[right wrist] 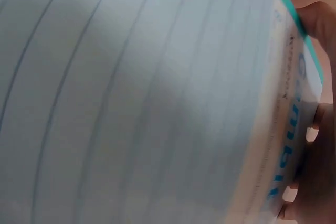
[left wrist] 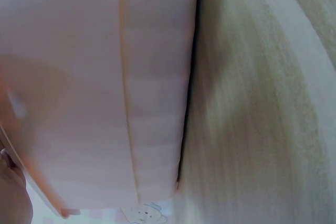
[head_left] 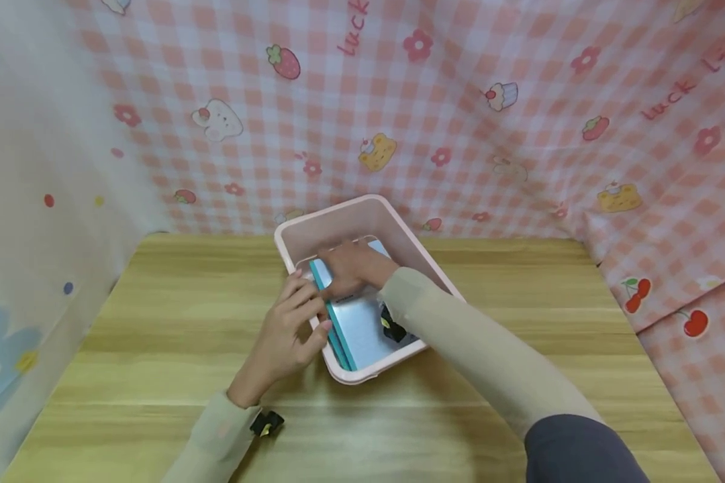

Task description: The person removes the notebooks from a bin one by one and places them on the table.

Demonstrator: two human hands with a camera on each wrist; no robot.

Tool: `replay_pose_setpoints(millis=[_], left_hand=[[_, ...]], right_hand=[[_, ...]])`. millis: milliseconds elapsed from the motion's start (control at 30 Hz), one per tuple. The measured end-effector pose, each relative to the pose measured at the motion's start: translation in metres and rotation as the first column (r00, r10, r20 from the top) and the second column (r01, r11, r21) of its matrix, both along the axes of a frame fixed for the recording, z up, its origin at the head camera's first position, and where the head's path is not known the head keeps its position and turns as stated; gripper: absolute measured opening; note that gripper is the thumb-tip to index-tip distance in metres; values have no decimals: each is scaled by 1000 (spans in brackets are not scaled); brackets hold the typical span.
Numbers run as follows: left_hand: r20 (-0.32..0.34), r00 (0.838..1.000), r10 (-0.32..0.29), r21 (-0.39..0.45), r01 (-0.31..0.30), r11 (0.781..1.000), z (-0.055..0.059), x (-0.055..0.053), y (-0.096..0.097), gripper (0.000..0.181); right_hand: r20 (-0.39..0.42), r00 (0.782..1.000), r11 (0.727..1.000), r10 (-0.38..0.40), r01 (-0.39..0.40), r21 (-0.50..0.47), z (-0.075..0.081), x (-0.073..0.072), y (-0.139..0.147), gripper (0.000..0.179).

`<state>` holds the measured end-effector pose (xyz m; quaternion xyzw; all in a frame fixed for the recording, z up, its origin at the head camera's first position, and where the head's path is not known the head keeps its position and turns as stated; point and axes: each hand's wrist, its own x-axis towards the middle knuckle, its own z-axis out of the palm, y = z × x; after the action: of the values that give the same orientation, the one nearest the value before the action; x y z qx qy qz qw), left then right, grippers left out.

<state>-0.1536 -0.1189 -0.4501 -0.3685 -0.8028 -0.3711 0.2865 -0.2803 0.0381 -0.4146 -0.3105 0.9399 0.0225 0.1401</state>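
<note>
A pale pink plastic bin [head_left: 424, 248] stands at an angle on the table. In it lies a notebook [head_left: 362, 329] with a light blue-silver cover and a teal spine; a second teal edge shows beneath it. My right hand [head_left: 353, 267] reaches inside and grips the notebook. In the right wrist view its thumb is at the teal edge of the lined, blue-lettered cover [right wrist: 157, 98], with fingers at the end. My left hand [head_left: 286, 325] holds the bin's left rim, fingers bent over it. Only part of that hand [left wrist: 14, 195] shows in the left wrist view, beside the bin's wall [left wrist: 68, 108].
The bin rests on a wood-grain table [head_left: 187, 308]. Behind it hangs a pink checked cloth [head_left: 338, 121] close to the bin's far end. A white printed cloth [head_left: 48, 168] borders the table's left side.
</note>
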Motion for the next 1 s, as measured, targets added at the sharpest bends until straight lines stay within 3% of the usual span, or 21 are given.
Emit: replay_pose_setpoints(millis=[267, 600, 800, 1000], left_hand=[[-3, 1000, -24, 8, 24, 1000, -1, -3, 5, 25], [24, 1000, 1, 8, -1, 1000, 2, -4, 0, 20], [26, 1000, 2, -20, -2, 1000, 2, -4, 1, 16], [21, 1000, 0, 0, 0, 1000, 0, -2, 1, 15]], right_hand=[[8, 1000, 991, -18, 19, -130, 8, -2, 10, 93], [-42, 999, 969, -26, 15, -247, 38, -3, 12, 90], [-95, 994, 947, -60, 27, -320, 53, 0, 19, 78], [-136, 989, 941, -58, 9, -337, 67, 5, 22, 76]])
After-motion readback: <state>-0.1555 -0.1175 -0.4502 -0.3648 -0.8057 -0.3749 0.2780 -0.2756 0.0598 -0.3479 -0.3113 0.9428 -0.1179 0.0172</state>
